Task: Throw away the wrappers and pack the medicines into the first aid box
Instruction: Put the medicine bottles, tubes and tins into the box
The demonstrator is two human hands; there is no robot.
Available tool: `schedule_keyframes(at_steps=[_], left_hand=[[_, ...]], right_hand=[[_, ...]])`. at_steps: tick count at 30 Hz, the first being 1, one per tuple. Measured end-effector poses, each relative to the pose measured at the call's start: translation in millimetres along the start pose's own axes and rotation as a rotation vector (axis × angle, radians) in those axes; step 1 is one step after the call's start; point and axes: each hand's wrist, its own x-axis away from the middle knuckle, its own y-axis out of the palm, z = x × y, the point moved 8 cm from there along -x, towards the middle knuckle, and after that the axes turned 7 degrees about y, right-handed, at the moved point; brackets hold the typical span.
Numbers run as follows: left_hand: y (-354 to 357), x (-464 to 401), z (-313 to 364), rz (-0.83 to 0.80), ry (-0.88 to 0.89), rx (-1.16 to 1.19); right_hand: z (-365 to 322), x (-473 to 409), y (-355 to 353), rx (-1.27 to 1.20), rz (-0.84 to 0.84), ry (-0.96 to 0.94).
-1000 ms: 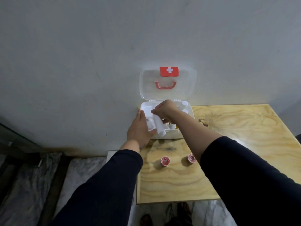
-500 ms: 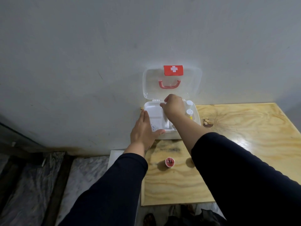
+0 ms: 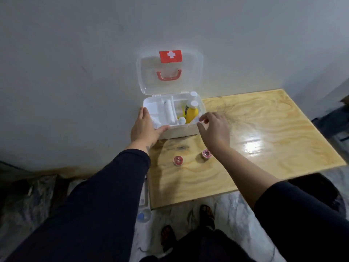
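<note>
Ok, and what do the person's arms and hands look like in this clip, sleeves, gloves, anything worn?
Both arms wear long dark sleeves, near black, plain and unmarked. The left sleeve ends near the wrist, the right sleeve higher up the forearm. Both hands are bare: no gloves, rings or watch visible.

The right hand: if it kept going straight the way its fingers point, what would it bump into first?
Probably the first aid box. The right hand hovers by its near right corner, fingers aimed toward the yellow bottle inside; depth is unclear, so it might pass over the rim.

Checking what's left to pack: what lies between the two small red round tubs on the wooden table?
Head view: bare wood between the left red tub and right red tub.
</note>
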Motion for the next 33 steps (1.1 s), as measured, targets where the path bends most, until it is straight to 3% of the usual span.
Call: schedule_keyframes(at_steps=[6,12,18,22,26,33], left_hand=[[0.2,-0.9,-5.6,0.046,-0.009,0.100],[1.9,-0.9,-5.2,0.026,-0.030,0.152],[4.6,1.8,-5.2,0.024,-0.048,0.201],[7.0,1.2,-7.9,0.013,-0.061,0.213],[8.2,-1.3,-11.5,0.006,-0.071,0.202],[10.7,-3.3,-11.2,0.010,-0.088,0.218]], right_hand=[[61.9,44.2,51.0,0.102,-0.416,0.114],[56.8,57.9,62.3,0.076,-0.389,0.068],[-4.3,76.4,74.4,-0.034,-0.478,-0.165],[-14.4,85.9,96.2,0.124,-0.570,-0.259],[-30.5,74.4,89.8,0.131,-0.538,-0.289],[-88.1,9.2,25.3,-0.129,-0.198,-0.283]])
